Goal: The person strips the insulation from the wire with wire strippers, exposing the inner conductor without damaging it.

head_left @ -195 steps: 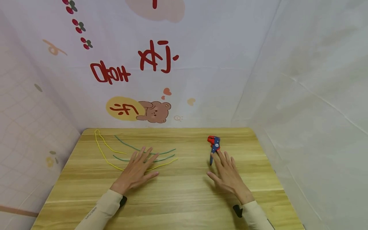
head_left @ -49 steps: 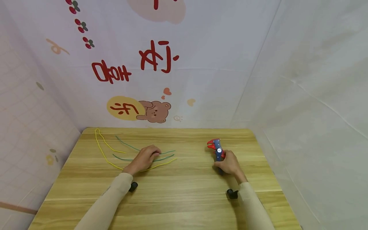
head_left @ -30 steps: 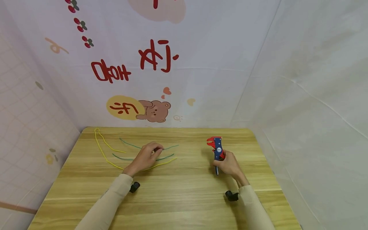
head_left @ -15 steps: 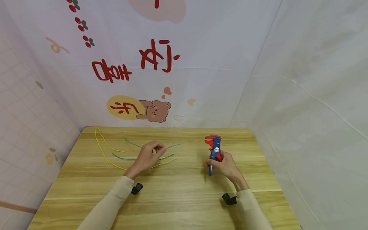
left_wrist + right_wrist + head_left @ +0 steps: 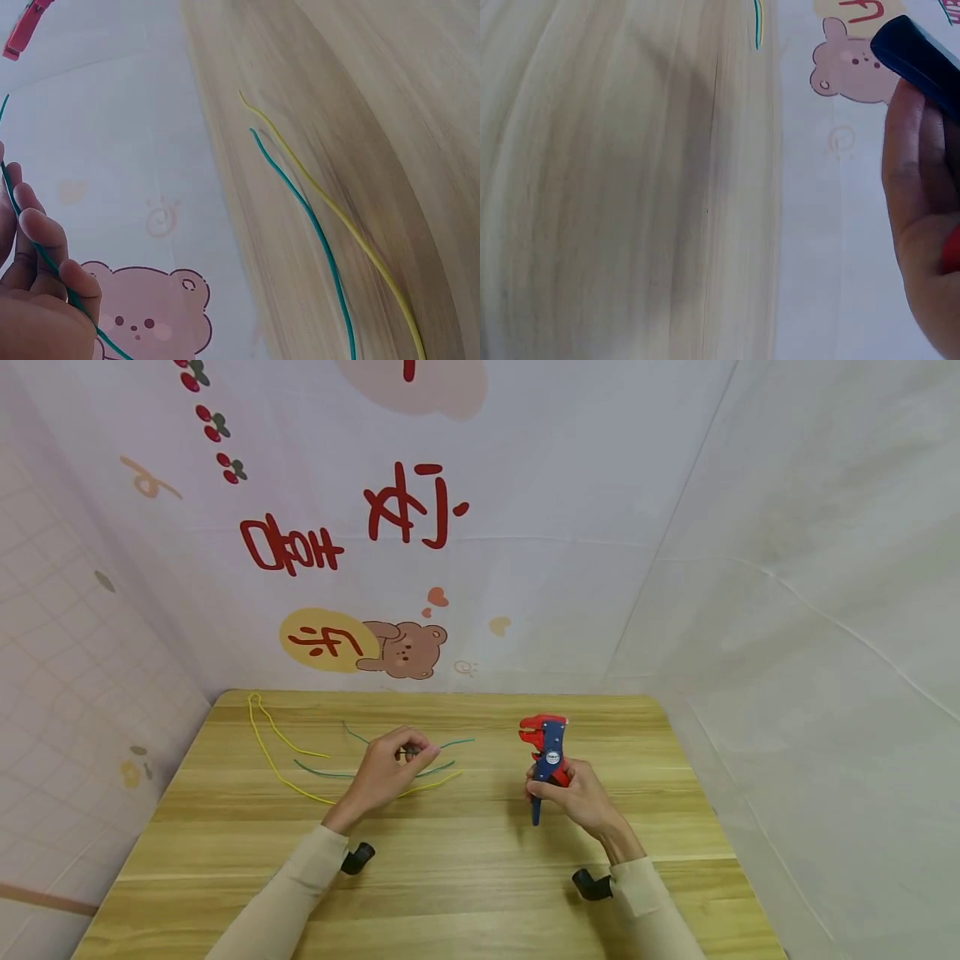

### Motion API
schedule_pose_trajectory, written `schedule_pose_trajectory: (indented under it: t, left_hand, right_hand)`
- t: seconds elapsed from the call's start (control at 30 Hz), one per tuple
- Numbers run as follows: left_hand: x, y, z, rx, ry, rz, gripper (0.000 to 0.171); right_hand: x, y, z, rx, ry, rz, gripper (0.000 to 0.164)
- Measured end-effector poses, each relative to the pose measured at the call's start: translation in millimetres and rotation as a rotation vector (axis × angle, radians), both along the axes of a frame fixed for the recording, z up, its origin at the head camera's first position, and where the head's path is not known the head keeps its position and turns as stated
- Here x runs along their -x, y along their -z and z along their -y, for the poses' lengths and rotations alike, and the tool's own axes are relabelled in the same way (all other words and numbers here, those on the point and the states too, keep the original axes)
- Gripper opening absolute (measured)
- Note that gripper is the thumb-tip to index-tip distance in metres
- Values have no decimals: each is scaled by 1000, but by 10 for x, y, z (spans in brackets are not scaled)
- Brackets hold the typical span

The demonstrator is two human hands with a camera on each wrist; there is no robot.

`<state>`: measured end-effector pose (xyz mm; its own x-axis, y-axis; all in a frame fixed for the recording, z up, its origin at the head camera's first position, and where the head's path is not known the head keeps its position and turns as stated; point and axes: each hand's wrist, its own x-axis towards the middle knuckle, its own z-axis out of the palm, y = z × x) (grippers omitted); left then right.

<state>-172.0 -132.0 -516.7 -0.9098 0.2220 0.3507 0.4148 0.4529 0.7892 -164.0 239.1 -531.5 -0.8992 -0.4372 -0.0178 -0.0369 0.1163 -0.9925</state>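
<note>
Head view: held wire point(image 5: 459, 742) left of tool point(image 5: 551, 750), long axis crosswise, free end towards tool's red jaws, not touching. Left hand point(image 5: 387, 770), nearer, pinches held wire; right hand point(image 5: 583, 797) grips tool.

Left wrist: held wire runs along fingers; second green wire point(image 5: 309, 212), yellow wire point(image 5: 324, 196) left of tool.

Right wrist: fingers curl round tool's dark handle.

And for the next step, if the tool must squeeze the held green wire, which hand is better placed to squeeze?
Right, most likely: the right hand grips the red-and-blue tool, whose jaws face leftward. The left hand is busy holding the green wire.
</note>
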Motion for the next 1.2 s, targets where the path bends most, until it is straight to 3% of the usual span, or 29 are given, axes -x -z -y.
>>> schedule_pose_trajectory:
  t: [0.1,0.27,0.5,0.67,1.0,1.2]
  left_hand:
    - [-19,-31,-12,0,-2,15,8]
    - [-43,-66,-26,7,-11,34,10]
    - [-62,-89,-38,-7,-11,45,9]
    - [-66,-99,-40,-17,-6,52,9]
    - [-82,-145,-42,-42,7,63,8]
    - [-80,-188,-46,-47,16,65,8]
  right_hand:
    - [-11,-18,44,36,-53,22,22]
    - [-22,-15,117,123,-148,91,26]
    - [-52,-4,189,226,-188,171,19]
    - [-43,13,235,293,-235,175,10]
    - [-50,7,334,310,-210,217,16]
    - [-72,-4,390,325,-250,185,16]
